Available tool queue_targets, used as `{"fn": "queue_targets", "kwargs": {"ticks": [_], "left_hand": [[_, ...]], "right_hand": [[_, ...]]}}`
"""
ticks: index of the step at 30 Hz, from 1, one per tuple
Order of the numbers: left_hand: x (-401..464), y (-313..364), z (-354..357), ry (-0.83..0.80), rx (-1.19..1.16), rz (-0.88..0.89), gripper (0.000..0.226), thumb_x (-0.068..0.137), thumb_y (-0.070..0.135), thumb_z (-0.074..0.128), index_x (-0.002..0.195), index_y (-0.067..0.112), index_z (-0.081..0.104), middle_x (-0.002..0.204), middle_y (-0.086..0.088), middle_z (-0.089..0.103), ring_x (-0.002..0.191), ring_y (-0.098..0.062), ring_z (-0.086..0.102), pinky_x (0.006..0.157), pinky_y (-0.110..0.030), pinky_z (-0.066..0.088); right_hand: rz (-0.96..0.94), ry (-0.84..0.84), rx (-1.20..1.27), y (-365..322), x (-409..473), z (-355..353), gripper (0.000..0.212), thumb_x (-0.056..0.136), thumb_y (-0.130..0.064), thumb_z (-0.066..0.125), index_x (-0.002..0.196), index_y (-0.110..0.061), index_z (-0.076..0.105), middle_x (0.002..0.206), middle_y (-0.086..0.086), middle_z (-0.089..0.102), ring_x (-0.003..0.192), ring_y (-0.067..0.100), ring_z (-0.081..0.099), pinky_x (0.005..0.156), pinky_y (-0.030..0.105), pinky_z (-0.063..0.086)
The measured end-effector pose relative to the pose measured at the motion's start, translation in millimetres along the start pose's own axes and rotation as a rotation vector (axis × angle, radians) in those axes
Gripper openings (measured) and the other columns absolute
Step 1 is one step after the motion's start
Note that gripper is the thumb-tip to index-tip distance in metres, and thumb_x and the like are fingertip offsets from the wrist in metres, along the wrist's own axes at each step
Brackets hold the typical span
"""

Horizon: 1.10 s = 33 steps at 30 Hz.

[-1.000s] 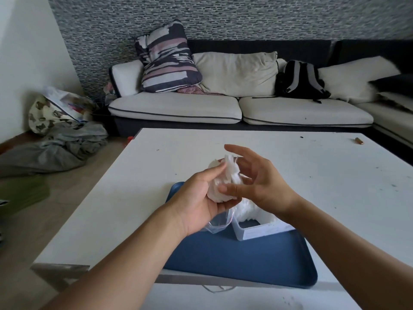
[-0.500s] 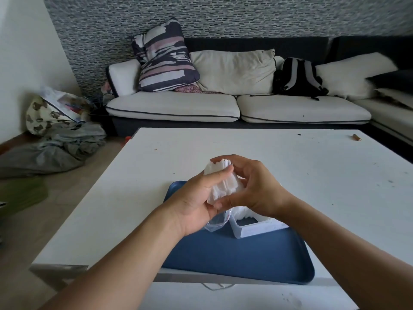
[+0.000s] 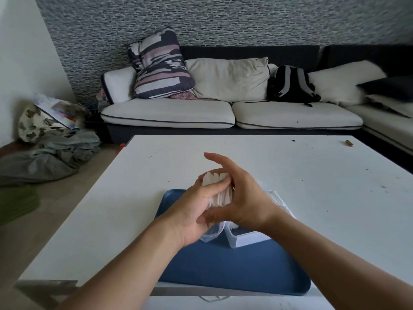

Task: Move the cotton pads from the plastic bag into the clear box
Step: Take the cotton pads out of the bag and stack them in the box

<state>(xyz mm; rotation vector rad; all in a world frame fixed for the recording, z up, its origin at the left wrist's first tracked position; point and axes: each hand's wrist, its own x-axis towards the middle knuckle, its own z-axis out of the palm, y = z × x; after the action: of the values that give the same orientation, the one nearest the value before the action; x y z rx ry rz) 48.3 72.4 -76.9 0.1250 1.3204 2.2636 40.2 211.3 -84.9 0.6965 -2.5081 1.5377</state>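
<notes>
A stack of white cotton pads stands on edge between both hands, above the blue tray. My left hand grips the stack from the left, thumb laid across its front. My right hand cups it from the right, thumb underneath and index finger raised. The thin plastic bag hangs below the hands. Behind my right wrist more crumpled plastic lies on the table. The clear box sits on the tray under my right wrist, mostly hidden.
The white table carries a small brown object near its far right edge. A sofa with cushions and a black backpack stands behind. Clothes and bags lie on the floor at left.
The pads have slid out of the bag into an upright stack between both hands. My right index finger has lifted off the stack, and the hands have shifted slightly right.
</notes>
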Motion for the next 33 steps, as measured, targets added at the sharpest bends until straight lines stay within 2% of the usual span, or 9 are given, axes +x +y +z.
{"fn": "queue_targets", "kwargs": {"ticks": [6, 9, 13, 18, 21, 23, 25, 28, 33], "left_hand": [[8, -7, -5, 0.099, 0.001, 0.076, 0.068, 0.088, 0.025, 0.074, 0.149, 0.025, 0.043, 0.121, -0.003, 0.074, 0.106, -0.019, 0.073, 0.072, -0.03, 0.058], [7, -8, -8, 0.086, 0.022, 0.066, 0.075, 0.081, 0.022, 0.076, 0.147, 0.027, 0.041, 0.12, -0.003, 0.075, 0.105, -0.02, 0.074, 0.075, -0.032, 0.059], [2, 0, -10, -0.017, 0.089, -0.041, 0.046, 0.073, 0.019, 0.076, 0.118, 0.019, 0.065, 0.094, -0.005, 0.074, 0.08, -0.018, 0.073, 0.068, -0.031, 0.056], [0, 0, -9, -0.087, 0.094, -0.166, 0.043, 0.079, 0.034, 0.074, 0.113, 0.008, 0.07, 0.093, -0.011, 0.072, 0.081, -0.027, 0.072, 0.06, -0.033, 0.058], [3, 4, -7, 0.028, 0.096, -0.11, 0.063, 0.08, 0.058, 0.067, 0.121, 0.01, 0.072, 0.1, -0.012, 0.073, 0.089, -0.029, 0.071, 0.07, -0.04, 0.059], [6, -1, -6, 0.153, 0.288, 0.035, 0.065, 0.068, 0.063, 0.076, 0.116, 0.018, 0.073, 0.102, -0.004, 0.075, 0.097, -0.022, 0.072, 0.079, -0.041, 0.059], [7, -8, -3, 0.194, 0.434, 0.134, 0.054, 0.067, 0.055, 0.081, 0.111, 0.025, 0.07, 0.104, 0.005, 0.076, 0.105, -0.014, 0.071, 0.089, -0.039, 0.057], [7, -12, 1, 0.193, 0.424, 0.137, 0.013, 0.095, 0.031, 0.067, 0.108, 0.028, 0.068, 0.097, 0.012, 0.077, 0.1, -0.008, 0.07, 0.094, -0.038, 0.054], [11, -13, -8, 0.245, 0.392, 0.133, 0.025, 0.105, 0.029, 0.051, 0.126, 0.017, 0.06, 0.118, -0.006, 0.069, 0.104, -0.019, 0.065, 0.088, -0.038, 0.055]], "right_hand": [[-0.032, 0.05, -0.061, 0, -2, 3, 0.095, 0.059, -0.014, 0.091, 0.142, -0.028, 0.046, 0.105, -0.01, 0.071, 0.099, 0.008, 0.068, 0.09, 0.03, 0.056], [0.064, -0.149, 0.074, 0, -4, -9, 0.1, 0.065, -0.001, 0.088, 0.148, -0.027, 0.038, 0.117, -0.001, 0.068, 0.11, 0.015, 0.066, 0.096, 0.033, 0.055], [0.205, -0.326, 0.474, 8, -6, -32, 0.084, 0.071, 0.013, 0.062, 0.148, -0.017, 0.042, 0.137, 0.022, 0.056, 0.126, 0.038, 0.057, 0.105, 0.056, 0.048], [0.274, -0.344, 0.507, 15, -5, -28, 0.058, 0.077, 0.003, 0.061, 0.134, -0.003, 0.055, 0.112, 0.028, 0.06, 0.097, 0.039, 0.059, 0.076, 0.041, 0.049], [0.291, -0.285, 0.63, 15, -4, -28, 0.045, 0.08, 0.002, 0.061, 0.125, 0.005, 0.06, 0.108, 0.025, 0.065, 0.099, 0.036, 0.064, 0.085, 0.042, 0.052], [0.29, -0.204, 0.652, 15, -2, -27, 0.039, 0.083, -0.002, 0.061, 0.12, 0.008, 0.063, 0.113, 0.029, 0.067, 0.104, 0.036, 0.065, 0.093, 0.043, 0.051], [0.29, -0.136, 0.65, 16, -1, -25, 0.036, 0.084, -0.003, 0.059, 0.117, 0.009, 0.065, 0.12, 0.033, 0.065, 0.109, 0.038, 0.065, 0.099, 0.046, 0.05], [0.302, -0.124, 0.673, 16, 0, -25, 0.034, 0.088, 0.005, 0.051, 0.12, 0.011, 0.063, 0.125, 0.037, 0.06, 0.115, 0.043, 0.063, 0.108, 0.053, 0.042], [0.313, -0.191, 0.712, 14, 3, -25, 0.051, 0.079, 0.005, 0.053, 0.129, 0.012, 0.053, 0.13, 0.038, 0.053, 0.112, 0.037, 0.061, 0.107, 0.051, 0.043]]}}
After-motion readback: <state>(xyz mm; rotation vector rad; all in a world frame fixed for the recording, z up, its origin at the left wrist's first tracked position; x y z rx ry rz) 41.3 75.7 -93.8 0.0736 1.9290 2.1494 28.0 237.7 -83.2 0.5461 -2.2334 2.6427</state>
